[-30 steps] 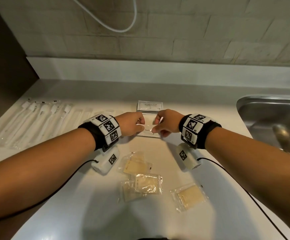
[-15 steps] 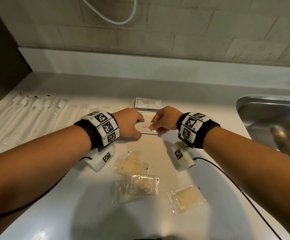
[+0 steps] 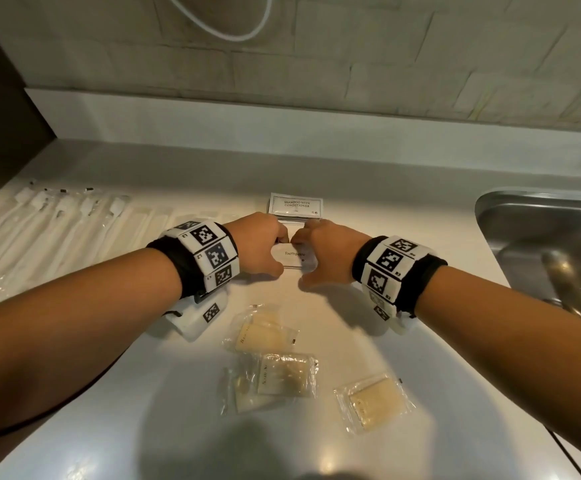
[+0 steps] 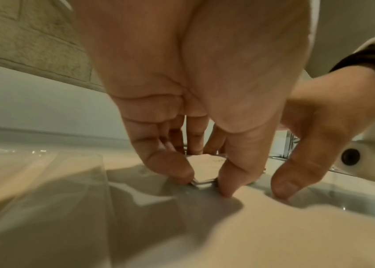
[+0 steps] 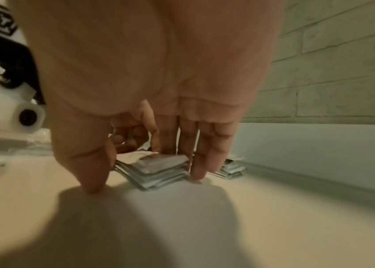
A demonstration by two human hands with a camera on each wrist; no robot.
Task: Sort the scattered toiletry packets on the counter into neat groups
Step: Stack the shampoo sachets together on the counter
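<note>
A stack of white toothpaste packets [image 3: 292, 259] lies mid-counter. My left hand [image 3: 264, 247] and right hand [image 3: 323, 251] cup it from either side, fingers curled over its far edge and thumbs at its near edge. In the left wrist view the left hand [image 4: 202, 181] pinches the stack [image 4: 204, 170] between thumb and fingers. From the right wrist, the right hand [image 5: 145, 177] brackets the stack [image 5: 154, 170] the same way. A shampoo packet stack [image 3: 296, 204] sits just behind. Three clear soap packets [image 3: 261, 332] [image 3: 283, 374] [image 3: 372, 403] lie scattered nearer me.
Wrapped toothbrushes [image 3: 57, 230] lie in a row at the left. A steel sink [image 3: 541, 237] with a tap cuts into the counter at the right. The wall upstand [image 3: 282, 123] runs along the back. Cables trail from both wrist cameras.
Both hands have drawn closer together around the toothpaste stack, fingertips now nearly meeting at its far edge. The soap packets and other groups have not moved.
</note>
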